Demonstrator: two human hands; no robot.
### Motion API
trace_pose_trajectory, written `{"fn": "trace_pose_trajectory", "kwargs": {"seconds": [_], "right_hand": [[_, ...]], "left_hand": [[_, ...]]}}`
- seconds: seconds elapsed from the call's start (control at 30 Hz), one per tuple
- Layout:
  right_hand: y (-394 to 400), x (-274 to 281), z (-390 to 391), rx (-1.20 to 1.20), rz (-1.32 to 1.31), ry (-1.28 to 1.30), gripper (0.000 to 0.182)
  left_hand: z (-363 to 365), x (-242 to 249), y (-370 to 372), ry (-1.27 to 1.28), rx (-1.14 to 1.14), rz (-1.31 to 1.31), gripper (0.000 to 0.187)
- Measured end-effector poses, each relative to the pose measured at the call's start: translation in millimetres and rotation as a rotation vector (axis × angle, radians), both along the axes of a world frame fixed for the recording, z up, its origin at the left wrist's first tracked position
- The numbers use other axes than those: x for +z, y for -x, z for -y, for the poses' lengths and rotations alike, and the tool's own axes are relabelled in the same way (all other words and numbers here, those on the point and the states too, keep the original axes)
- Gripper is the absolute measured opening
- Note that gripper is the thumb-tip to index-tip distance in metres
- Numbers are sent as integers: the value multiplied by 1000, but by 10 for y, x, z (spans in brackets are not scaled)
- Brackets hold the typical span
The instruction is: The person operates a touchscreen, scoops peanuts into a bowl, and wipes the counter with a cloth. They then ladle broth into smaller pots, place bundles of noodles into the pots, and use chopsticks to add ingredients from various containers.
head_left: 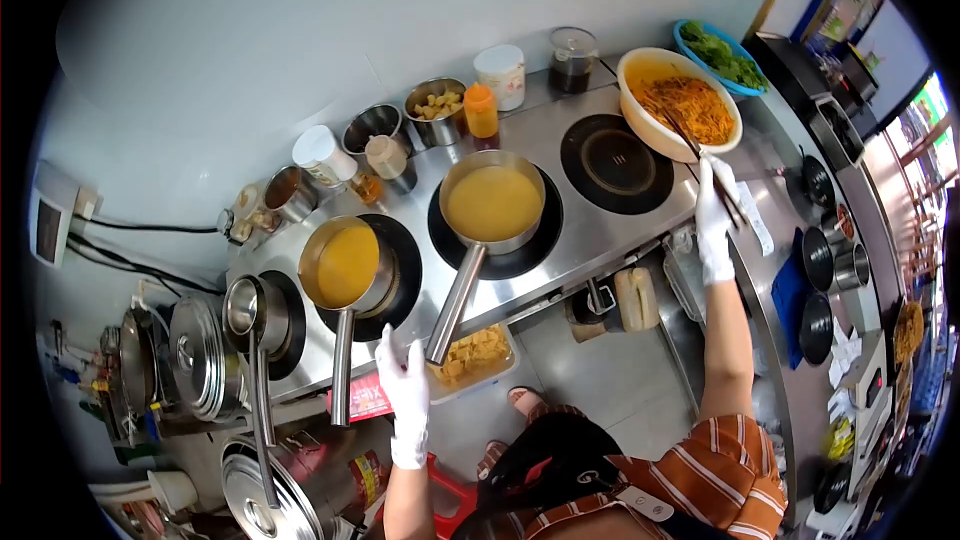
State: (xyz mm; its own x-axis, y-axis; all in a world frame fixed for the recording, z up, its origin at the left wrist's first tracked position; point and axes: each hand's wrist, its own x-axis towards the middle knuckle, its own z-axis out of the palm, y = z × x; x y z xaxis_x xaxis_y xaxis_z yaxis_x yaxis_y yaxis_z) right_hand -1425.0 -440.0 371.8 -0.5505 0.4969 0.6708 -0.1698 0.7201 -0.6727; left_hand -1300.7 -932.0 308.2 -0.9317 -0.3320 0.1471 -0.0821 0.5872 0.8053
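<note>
My right hand, in a white glove, is closed around a pair of dark chopsticks. Their tips reach into orange shredded food inside a large cream bowl. My left hand, also gloved, is held up with its fingers apart and nothing in it. It is nearest the handles of two saucepans of yellowish liquid: a left pan and a middle pan, each on a round black cooking plate. Whether it touches a handle is hard to tell; it seems apart.
A bare black cooking plate lies beside the cream bowl. A blue basket of greens stands behind it. Smaller nested pans sit at the left. Sauce bottles and tubs line the wall. Below the counter is a container of yellow pieces.
</note>
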Motion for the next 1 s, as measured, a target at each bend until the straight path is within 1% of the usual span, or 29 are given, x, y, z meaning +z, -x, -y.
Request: {"fn": "trace_pose_trajectory", "kwargs": {"seconds": [0.03,0.07,0.1,0.13,0.17,0.2,0.23,0.27,0.3,0.33,0.37,0.4,0.47,0.5,0.53,0.6,0.63,0.67,0.7,0.8,0.87,0.93,1.0], "right_hand": [[256,-103,-184,-36,61,-30,15],[519,-158,-378,-46,122,-61,15],[728,-213,-558,11,165,30,16],[957,-387,-724,98,225,122,17],[1108,-506,-870,88,244,-64,27],[1117,-427,-714,205,314,202,28],[1454,-1022,-1391,-44,586,-608,34],[1767,-1579,-2032,-460,569,-1414,47],[2316,-1744,-2398,-388,-76,-1821,49],[2716,-1837,-2786,-268,-192,-1785,49],[2092,-1445,-2344,25,30,-912,53],[1912,-1323,-1817,23,108,-639,53],[1668,-1150,-1003,121,100,-458,52],[1542,-1112,-692,184,104,-418,52],[1355,-1118,-376,256,107,-389,52],[973,-1178,210,428,176,-337,52],[748,-1242,460,520,230,-314,52],[544,-1317,705,610,301,-297,52],[310,-1407,920,700,385,-280,52],[-426,-1774,1407,914,722,-266,52],[-918,-1989,1539,1003,983,-290,52],[-1409,-2185,1546,1046,1267,-335,52],[-1847,-2307,1498,1050,1560,-356,52]], "left_hand": [[-53,162,-157,-106,62,-51,49],[-19,166,-330,-29,96,-86,46],[-33,248,-488,37,67,-136,43],[-56,338,-712,119,65,-170,40],[-72,361,-962,138,105,-77,34],[-76,278,-1236,91,159,32,31],[-65,225,-1499,149,149,65,31],[-92,199,-1733,73,197,142,32],[-126,148,-1959,115,257,194,33],[-172,236,-2139,-57,365,427,35],[-188,206,-2339,-243,471,502,35],[-198,96,-2570,-442,549,554,36],[-218,-219,-3034,-163,561,520,35],[-265,-102,-3115,-62,586,571,34],[-240,-30,-3245,-66,617,628,35],[-188,-110,-3566,-167,731,677,36],[-163,-398,-3822,-170,766,670,37],[-136,-323,-3939,-116,826,692,38],[-86,-325,-4102,-52,903,663,34],[309,-345,-4706,218,1168,556,26],[781,-177,-5096,296,1397,565,25],[1369,-406,-5670,319,1607,538,26],[1971,-613,-6159,220,1653,565,27]]}}
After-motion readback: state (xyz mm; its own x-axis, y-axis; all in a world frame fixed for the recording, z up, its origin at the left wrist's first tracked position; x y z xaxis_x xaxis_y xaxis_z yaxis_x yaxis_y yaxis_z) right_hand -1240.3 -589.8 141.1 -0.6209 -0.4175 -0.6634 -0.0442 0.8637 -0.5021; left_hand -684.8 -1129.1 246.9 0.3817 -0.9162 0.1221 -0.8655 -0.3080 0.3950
